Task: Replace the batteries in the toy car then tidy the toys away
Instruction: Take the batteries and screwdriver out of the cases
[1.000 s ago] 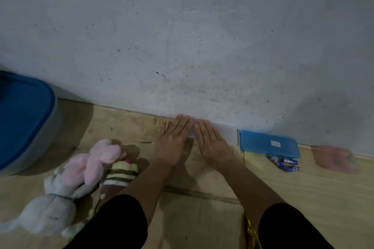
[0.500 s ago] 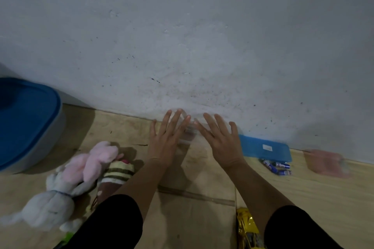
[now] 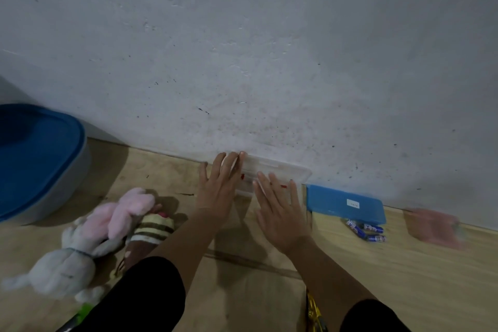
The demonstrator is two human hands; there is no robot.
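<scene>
A clear plastic box (image 3: 280, 170) sits on the floor against the wall. My left hand (image 3: 219, 187) lies flat with straight fingers over its left end. My right hand (image 3: 280, 210) is spread flat just in front of the box, fingertips at its near edge. Right of the box lies a blue lid (image 3: 346, 203), with a few blue batteries (image 3: 366, 230) in front of it. A yellow toy (image 3: 314, 312) shows partly at the bottom edge under my right arm. A pink-and-white plush rabbit (image 3: 89, 240) and a striped plush (image 3: 151, 232) lie on the left.
A big tub with a blue lid (image 3: 35, 159) stands at the far left. A blurred pink object (image 3: 436, 226) lies near the wall at the right. A green item (image 3: 85, 310) peeks out at the bottom left. The wall (image 3: 242, 62) closes off the far side.
My right hand has drawn back toward me and spread its fingers, uncovering the clear box. My left hand stays on the box's left end.
</scene>
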